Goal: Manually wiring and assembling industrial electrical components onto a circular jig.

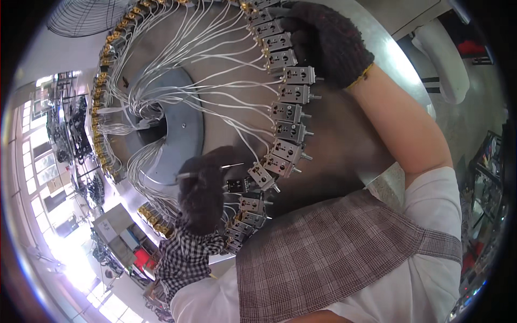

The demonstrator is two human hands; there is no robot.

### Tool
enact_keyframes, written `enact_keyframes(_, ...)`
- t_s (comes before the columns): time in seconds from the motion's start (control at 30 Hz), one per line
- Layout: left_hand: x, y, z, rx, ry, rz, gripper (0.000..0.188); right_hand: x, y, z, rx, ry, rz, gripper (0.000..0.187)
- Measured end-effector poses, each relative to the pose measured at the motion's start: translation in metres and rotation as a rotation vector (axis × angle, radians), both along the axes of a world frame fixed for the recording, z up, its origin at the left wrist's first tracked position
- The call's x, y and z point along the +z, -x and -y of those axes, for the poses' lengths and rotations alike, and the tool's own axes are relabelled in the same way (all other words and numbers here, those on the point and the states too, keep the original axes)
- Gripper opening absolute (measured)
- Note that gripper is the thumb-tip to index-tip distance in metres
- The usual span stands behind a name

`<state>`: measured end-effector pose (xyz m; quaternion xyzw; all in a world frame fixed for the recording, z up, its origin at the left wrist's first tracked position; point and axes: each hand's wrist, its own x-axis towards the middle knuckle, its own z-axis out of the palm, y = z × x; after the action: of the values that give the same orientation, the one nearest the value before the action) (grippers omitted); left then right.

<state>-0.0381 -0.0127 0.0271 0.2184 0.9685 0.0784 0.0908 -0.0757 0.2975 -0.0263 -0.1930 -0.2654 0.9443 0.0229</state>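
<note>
A ring of small silvery metal blocks (286,112), with slots and threaded studs, curves along the near right side of a round grey table. White wires (215,85) run from the blocks to the hub. My left hand (202,188), in a dark knit glove, is closed around a thin metal rod-like tool (232,166); its tip points right toward the blocks. A black block (236,185) sits beside that hand among the silvery ones. My right hand (334,43), gloved likewise, reaches the far right blocks with fingers curled at their outer ends; the fingertips are partly lost in shadow.
The round grey hub plate (186,126) stands mid-table with wires bundled at its opening. Brass-coloured fittings (99,97) line the far left rim. A wire fan guard (83,16) is at the upper left, a white chair (444,62) at the right. Cartons and windows lie beyond.
</note>
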Motion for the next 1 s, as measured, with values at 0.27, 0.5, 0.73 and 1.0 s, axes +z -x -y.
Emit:
enact_keyframes(0.27, -0.010, -0.033, -0.024, 0.485, -1.285, 0.937, 0.031, 0.002, -0.004, 0.003, -0.025, -0.126, -0.083, 0.026)
enact_keyframes(0.5, -0.011, -0.021, -0.019, 0.582, -1.413, 1.012, 0.024, -0.007, -0.009, 0.001, -0.048, -0.025, -0.085, 0.020)
enact_keyframes(0.73, 0.000, 0.011, -0.014, 0.495, -1.366, 1.006, 0.028, -0.011, -0.011, -0.004, -0.029, 0.022, -0.144, 0.021)
enact_keyframes(1.0, -0.005, 0.041, -0.074, 0.082, -1.650, 0.831, 0.036, -0.004, -0.007, 0.001, -0.024, 0.009, -0.087, 0.022)
